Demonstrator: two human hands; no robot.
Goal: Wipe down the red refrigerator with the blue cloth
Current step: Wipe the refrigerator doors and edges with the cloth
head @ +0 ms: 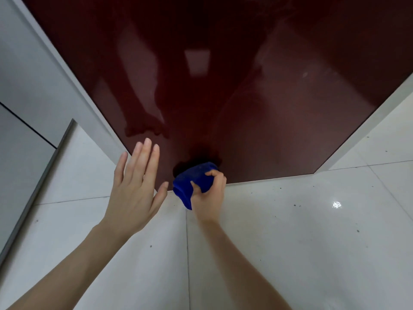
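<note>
Now, right hand (pixel 209 198) grips bunched blue cloth (pixel 193 182) vs red refrigerator (pixel 257 97) bottom edge, left hand (pixel 134 189) beside grip, fingers straight, holding nothing

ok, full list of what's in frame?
refrigerator: 1, dark glossy red, fills the upper middle, reflecting the person
cloth: 1, blue, bunched, against the refrigerator's bottom edge
floor: white glossy tiles with dark specks, lower half
left panel: 1, pale grey-white, left of the refrigerator
right panel: 1, white, narrow strip along the refrigerator's right side
grey strip: 1, grey, along the floor's left edge
left hand: 1, fingers straight, by the refrigerator's lower left; contact can't be told
right hand: 1, gripping the cloth
</note>
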